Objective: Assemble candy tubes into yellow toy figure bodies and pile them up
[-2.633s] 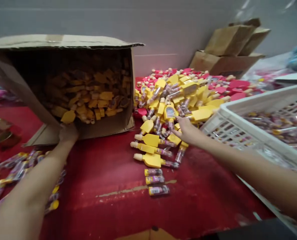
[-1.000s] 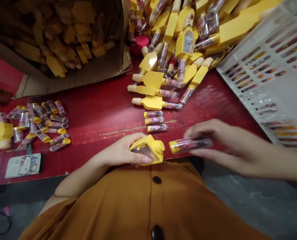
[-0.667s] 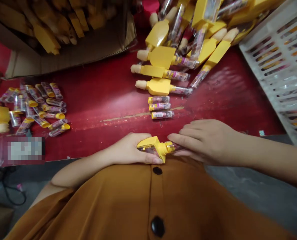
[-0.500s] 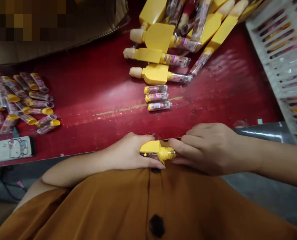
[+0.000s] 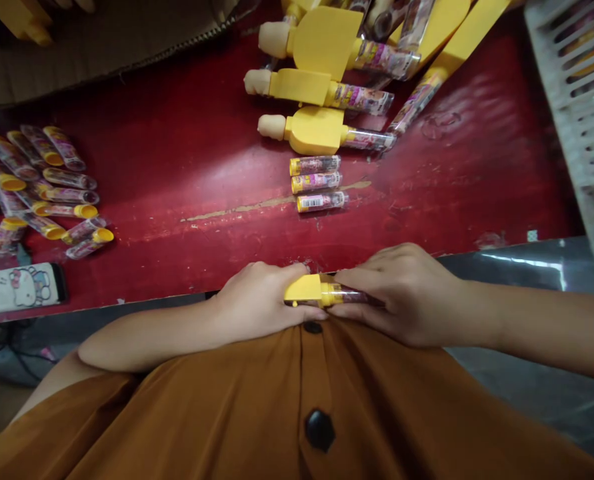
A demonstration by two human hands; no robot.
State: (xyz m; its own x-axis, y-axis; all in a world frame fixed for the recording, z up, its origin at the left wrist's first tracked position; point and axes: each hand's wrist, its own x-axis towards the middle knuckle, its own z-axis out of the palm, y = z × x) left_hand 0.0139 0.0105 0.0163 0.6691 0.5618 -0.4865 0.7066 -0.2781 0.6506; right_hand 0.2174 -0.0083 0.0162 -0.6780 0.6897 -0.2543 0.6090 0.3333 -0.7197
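My left hand (image 5: 261,297) grips a yellow plastic piece (image 5: 303,289) near the table's front edge, thumb above and a finger below. My right hand (image 5: 411,297) pinches a clear tube (image 5: 351,296) whose near end meets the threaded neck of the yellow piece. Fingers partly hide the tube's far end. Beyond the hands, three small labelled tubes with yellow caps (image 5: 319,182) lie in a column on the red table (image 5: 201,247). Behind them lie several yellow pieces (image 5: 317,131) with pale tips and tubes attached.
Loose capped tubes (image 5: 69,177) are heaped at the left, above a phone in a cartoon case (image 5: 21,288). A cardboard box (image 5: 151,50) stands at the back left, and a white slatted basket (image 5: 571,113) holding items is at the right.
The tube in my right hand now shows in line with the yellow piece's neck, and more of it is visible. The view has shifted slightly, with the table items a little higher.
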